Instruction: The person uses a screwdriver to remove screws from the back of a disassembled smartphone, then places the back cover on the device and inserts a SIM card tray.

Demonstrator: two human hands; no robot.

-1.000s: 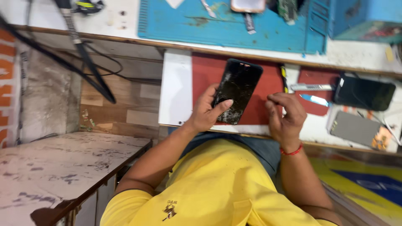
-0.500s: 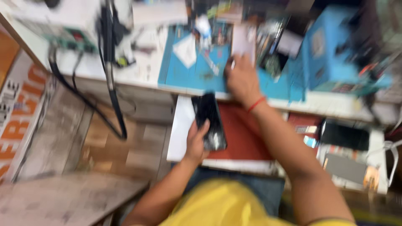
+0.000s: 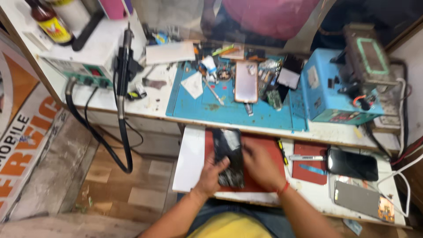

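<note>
Both hands close on a dark smartphone [image 3: 229,156] held over the red mat [image 3: 264,150] on the pull-out shelf just below the blue work mat [image 3: 229,105]. The left hand [image 3: 212,172] wraps the phone's lower left edge, fingers clamped on it; the right hand [image 3: 261,166] presses against its right side, though blur makes it hard to tell how firmly those fingers pinch. The phone sits tilted, not flat on the mat, so a slip could drop it onto the shelf edge or off toward the floor. Its face looks cracked or glare-streaked, so squeezing or flexing it may well break the glass further or nick a fingertip
</note>
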